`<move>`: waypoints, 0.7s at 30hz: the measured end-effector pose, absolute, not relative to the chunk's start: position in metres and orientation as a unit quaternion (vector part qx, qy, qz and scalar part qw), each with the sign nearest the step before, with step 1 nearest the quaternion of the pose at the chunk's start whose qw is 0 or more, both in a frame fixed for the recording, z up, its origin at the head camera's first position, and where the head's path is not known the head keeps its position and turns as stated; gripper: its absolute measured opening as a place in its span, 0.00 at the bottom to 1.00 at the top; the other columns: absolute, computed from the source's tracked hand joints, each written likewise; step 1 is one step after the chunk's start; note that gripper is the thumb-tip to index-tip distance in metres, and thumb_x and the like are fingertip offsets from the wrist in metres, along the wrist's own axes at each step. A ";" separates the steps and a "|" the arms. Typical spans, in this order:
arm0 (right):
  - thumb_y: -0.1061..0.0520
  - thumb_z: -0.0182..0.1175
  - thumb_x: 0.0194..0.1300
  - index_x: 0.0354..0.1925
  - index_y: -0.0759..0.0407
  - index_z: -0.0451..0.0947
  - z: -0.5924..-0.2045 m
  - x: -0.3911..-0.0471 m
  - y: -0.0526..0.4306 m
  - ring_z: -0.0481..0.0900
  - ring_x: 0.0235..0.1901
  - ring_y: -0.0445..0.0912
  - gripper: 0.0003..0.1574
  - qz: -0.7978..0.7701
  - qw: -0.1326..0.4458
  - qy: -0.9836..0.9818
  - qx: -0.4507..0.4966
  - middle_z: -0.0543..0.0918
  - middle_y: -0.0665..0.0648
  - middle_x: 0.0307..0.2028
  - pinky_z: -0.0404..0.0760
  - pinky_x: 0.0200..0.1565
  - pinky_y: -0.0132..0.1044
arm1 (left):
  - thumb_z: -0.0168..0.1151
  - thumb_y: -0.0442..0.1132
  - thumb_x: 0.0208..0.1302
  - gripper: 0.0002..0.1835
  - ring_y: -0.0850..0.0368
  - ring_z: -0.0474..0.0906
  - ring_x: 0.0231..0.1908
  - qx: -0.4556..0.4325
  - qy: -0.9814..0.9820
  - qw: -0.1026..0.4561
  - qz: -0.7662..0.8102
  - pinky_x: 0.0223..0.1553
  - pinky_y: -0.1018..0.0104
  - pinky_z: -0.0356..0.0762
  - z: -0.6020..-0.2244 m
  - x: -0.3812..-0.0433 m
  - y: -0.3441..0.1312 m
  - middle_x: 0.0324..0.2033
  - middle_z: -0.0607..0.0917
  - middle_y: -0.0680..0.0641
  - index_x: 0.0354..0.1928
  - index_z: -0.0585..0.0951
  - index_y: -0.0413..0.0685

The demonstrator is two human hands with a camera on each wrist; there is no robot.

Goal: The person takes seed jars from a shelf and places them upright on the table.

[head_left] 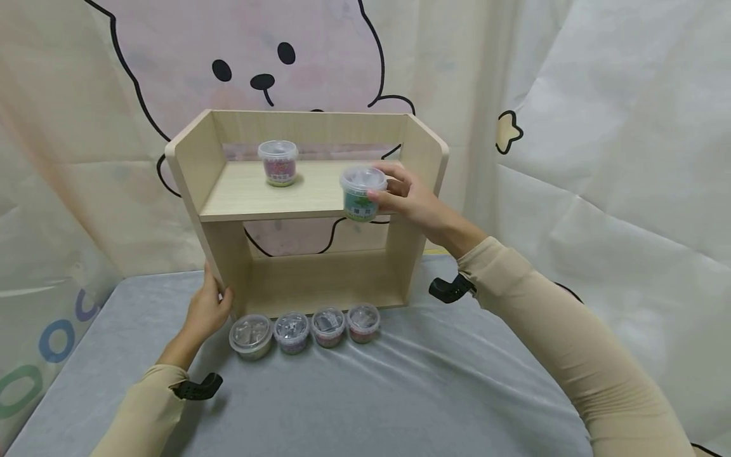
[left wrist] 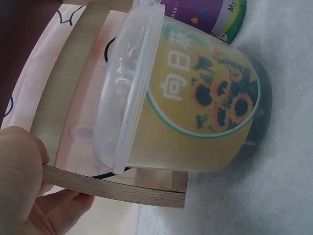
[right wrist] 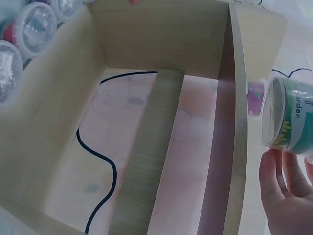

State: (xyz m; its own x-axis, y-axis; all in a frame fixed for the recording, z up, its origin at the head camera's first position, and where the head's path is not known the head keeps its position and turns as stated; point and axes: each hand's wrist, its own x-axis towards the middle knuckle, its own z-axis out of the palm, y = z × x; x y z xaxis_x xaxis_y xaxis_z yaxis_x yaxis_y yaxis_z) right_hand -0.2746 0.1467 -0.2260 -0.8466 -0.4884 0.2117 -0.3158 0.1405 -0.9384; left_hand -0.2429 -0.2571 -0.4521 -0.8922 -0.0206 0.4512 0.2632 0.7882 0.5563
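My right hand (head_left: 414, 197) grips a small clear-lidded plastic tub with a green and teal label (head_left: 361, 195), held upright at the front edge of the upper shelf, on its right side. In the right wrist view the same tub (right wrist: 293, 115) shows its label, with fingers around its side. My left hand (head_left: 207, 308) holds the lower left side panel of the wooden shelf unit (head_left: 308, 279); in the left wrist view the thumb and fingers (left wrist: 68, 210) lie on either side of the panel's edge. Another lidded tub with a pink label (head_left: 280, 166) stands on the upper shelf, left of centre.
Several lidded tubs stand in a row on the grey cloth before the shelf, the leftmost tub (head_left: 251, 336) with a sunflower label. Beside it is a purple-labelled tub (left wrist: 205, 12). A printed curtain (head_left: 457, 127) hangs behind the shelf.
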 end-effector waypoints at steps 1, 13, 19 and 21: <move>0.60 0.56 0.72 0.74 0.54 0.61 -0.227 -0.272 0.149 0.77 0.58 0.46 0.35 -0.601 0.074 0.749 -0.267 0.75 0.58 0.63 0.78 0.63 0.43 | 0.53 0.32 0.68 0.42 0.51 0.70 0.23 -0.066 -0.919 0.223 -0.319 0.27 0.55 0.66 -0.452 -0.243 -0.257 0.24 0.78 0.40 0.78 0.43 0.41; 0.60 0.58 0.71 0.74 0.56 0.62 -0.255 -0.258 0.180 0.78 0.57 0.41 0.36 -0.574 0.088 0.764 -0.281 0.79 0.50 0.57 0.76 0.61 0.32 | 0.53 0.33 0.68 0.40 0.52 0.68 0.21 -0.072 -0.918 0.230 -0.314 0.25 0.59 0.63 -0.456 -0.246 -0.257 0.24 0.77 0.41 0.77 0.45 0.41; 0.63 0.58 0.70 0.74 0.60 0.61 -0.277 -0.254 0.192 0.79 0.57 0.41 0.37 -0.576 0.100 0.758 -0.288 0.80 0.49 0.56 0.78 0.59 0.32 | 0.53 0.32 0.67 0.38 0.52 0.68 0.22 -0.070 -0.916 0.239 -0.313 0.26 0.58 0.64 -0.455 -0.247 -0.257 0.24 0.78 0.40 0.75 0.48 0.40; 0.64 0.58 0.69 0.74 0.61 0.60 -0.286 -0.253 0.198 0.79 0.57 0.40 0.38 -0.583 0.106 0.753 -0.285 0.80 0.49 0.56 0.78 0.59 0.32 | 0.53 0.32 0.68 0.38 0.52 0.69 0.22 -0.071 -0.918 0.234 -0.313 0.26 0.57 0.64 -0.455 -0.247 -0.256 0.23 0.77 0.41 0.75 0.48 0.39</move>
